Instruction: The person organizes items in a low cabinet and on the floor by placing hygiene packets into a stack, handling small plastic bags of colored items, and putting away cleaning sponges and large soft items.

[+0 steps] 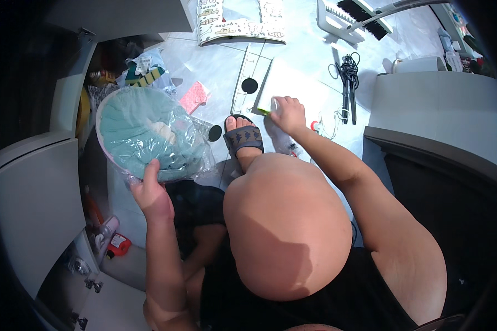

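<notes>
My left hand (153, 190) grips the lower rim of a round teal padded thing with a pale edge (141, 135), wrapped in clear, wrinkled plastic. It is held tilted beside the open cabinet, thumb on top and the other fingers hidden beneath. My right hand (288, 115) is closed beyond my knee, at the near edge of a flat white panel (295, 83). A small bright green piece (264, 112) and something clear show at its fingertips; I cannot make out what it is. Below that hand lies a clear plastic bag (281, 140) with small dark and red bits.
Left, an open cabinet door (36, 204) flanks packets, a sponge (149, 77) and a red bottle (119, 245). The floor holds a pink cloth (194, 96), a hook rack (243, 80), a corded black styling iron (348, 91), a dustpan (339, 25) and a printed board (240, 32).
</notes>
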Tool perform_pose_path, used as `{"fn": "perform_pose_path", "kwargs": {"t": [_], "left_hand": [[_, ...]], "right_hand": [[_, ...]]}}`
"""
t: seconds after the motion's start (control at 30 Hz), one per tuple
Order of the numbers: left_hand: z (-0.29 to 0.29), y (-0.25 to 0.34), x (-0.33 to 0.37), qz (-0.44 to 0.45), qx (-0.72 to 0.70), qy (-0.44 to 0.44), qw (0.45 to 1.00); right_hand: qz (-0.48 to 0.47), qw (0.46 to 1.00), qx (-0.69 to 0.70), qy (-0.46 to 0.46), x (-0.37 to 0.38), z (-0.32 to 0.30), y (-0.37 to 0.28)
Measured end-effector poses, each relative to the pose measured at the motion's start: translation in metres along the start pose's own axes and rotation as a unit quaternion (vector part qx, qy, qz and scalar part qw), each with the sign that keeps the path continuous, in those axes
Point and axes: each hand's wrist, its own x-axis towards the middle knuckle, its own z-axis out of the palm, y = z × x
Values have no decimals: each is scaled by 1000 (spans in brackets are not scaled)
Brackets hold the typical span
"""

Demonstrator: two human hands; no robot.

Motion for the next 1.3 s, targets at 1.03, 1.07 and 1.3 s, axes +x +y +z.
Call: {"fn": "perform_pose_path", "kwargs": {"t": [1.03,1.07,1.3], "left_hand": [[0,19,9,3,-16,73,997],[1,18,11,7,-21,68,997],[-8,27,4,16,-34,82,996]], "right_hand": [[-31,977,-203,-64,274,2,-62],[-54,979,-196,-22,281,2,-56],[-157,889,108,417,294,-142,-20]]}}
